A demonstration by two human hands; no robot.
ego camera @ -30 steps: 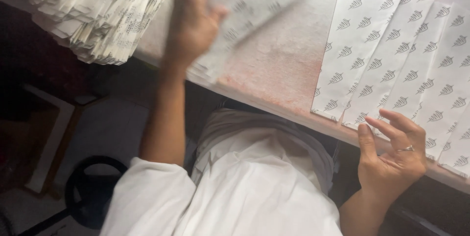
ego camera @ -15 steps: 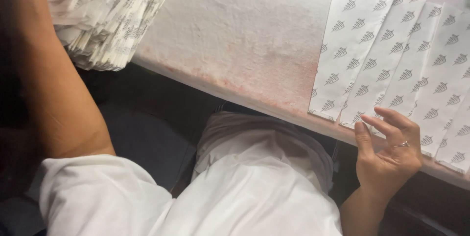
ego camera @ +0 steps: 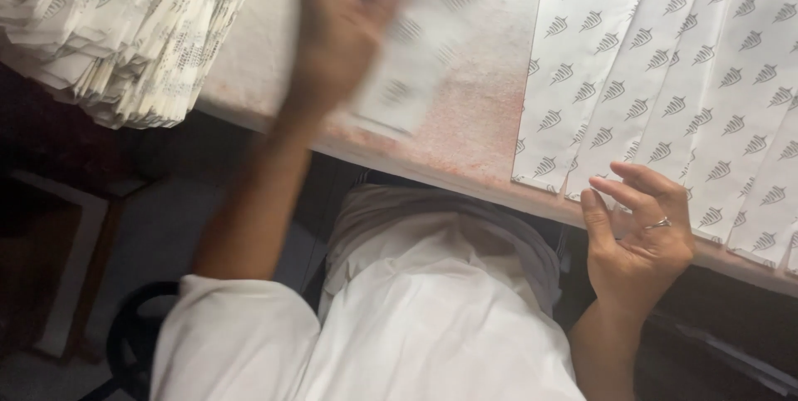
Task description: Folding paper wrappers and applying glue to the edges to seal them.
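Note:
My left hand (ego camera: pixel 337 35) is blurred with motion above the pink-stained table (ego camera: pixel 474 118) and grips a white printed paper bag (ego camera: pixel 416 44). My right hand (ego camera: pixel 636 235) rests at the table's near edge, palm up, fingers apart, with a ring on one finger. Its fingertips touch the near ends of several white paper bags with a leaf pattern (ego camera: pixel 657 77), laid side by side and overlapping on the right of the table.
A thick stack of printed paper bags (ego camera: pixel 125 27) overhangs the table's left end. Below the table are my white garment (ego camera: pixel 432 318), a dark round stool (ego camera: pixel 133 343) and a pale frame (ego camera: pixel 75 268) on the floor.
My left hand, out of view to the left half a second ago, has swung back over the table holding a paper bag. My right hand has stayed put.

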